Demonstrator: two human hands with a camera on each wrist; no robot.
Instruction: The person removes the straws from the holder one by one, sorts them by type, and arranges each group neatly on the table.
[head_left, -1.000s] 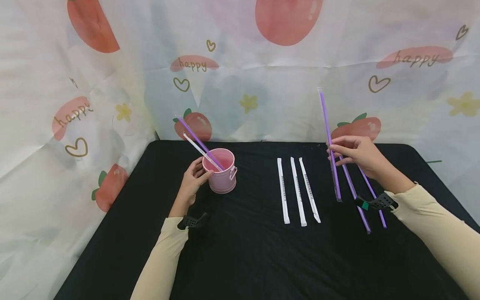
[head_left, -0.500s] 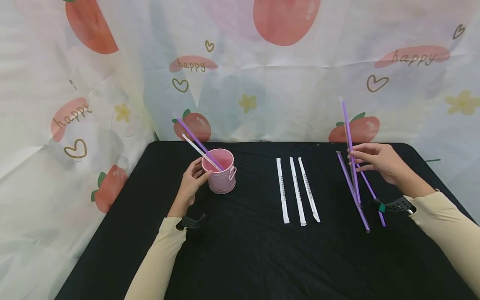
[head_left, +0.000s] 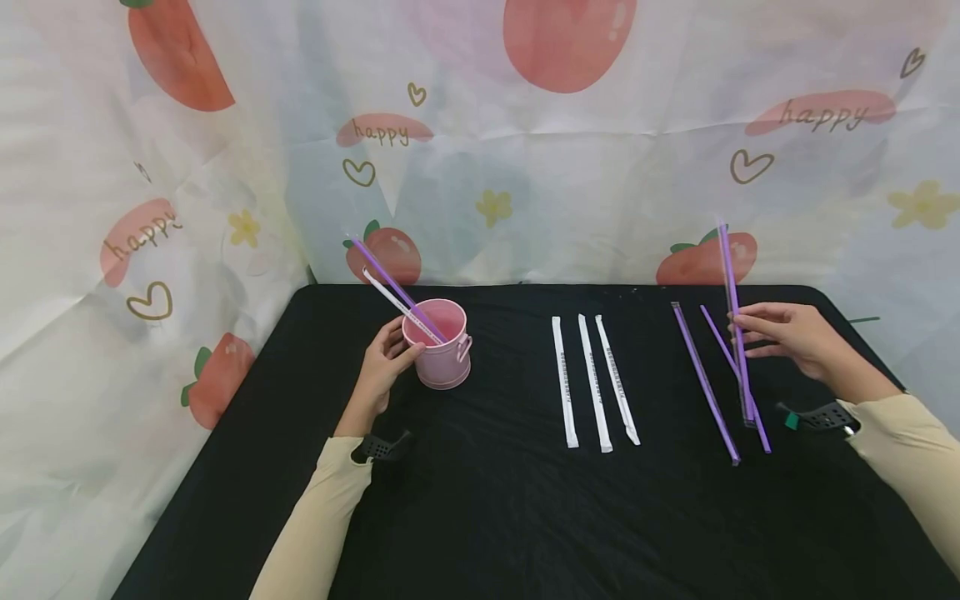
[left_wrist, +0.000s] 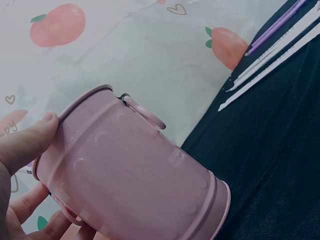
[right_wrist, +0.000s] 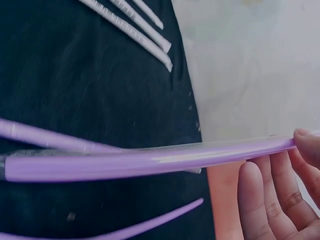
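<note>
The bucket (head_left: 443,368) on the table (head_left: 480,492) is being gripped at its rim by the left hand (head_left: 382,360), a white straw (head_left: 390,293) and a purple straw (head_left: 390,277) being held inside. Another purple straw (head_left: 728,267) is being pinched by the right hand (head_left: 795,337) near two more purple straws (head_left: 704,381); three white straws (head_left: 595,383) are lying between.

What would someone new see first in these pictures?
Probably the pink bucket on the left, with a purple straw and a white straw poking out. Next comes the wrapped purple straw, held nearly upright in the right hand's grip. Between them, three white straws lie side by side on the black tablecloth.
</note>
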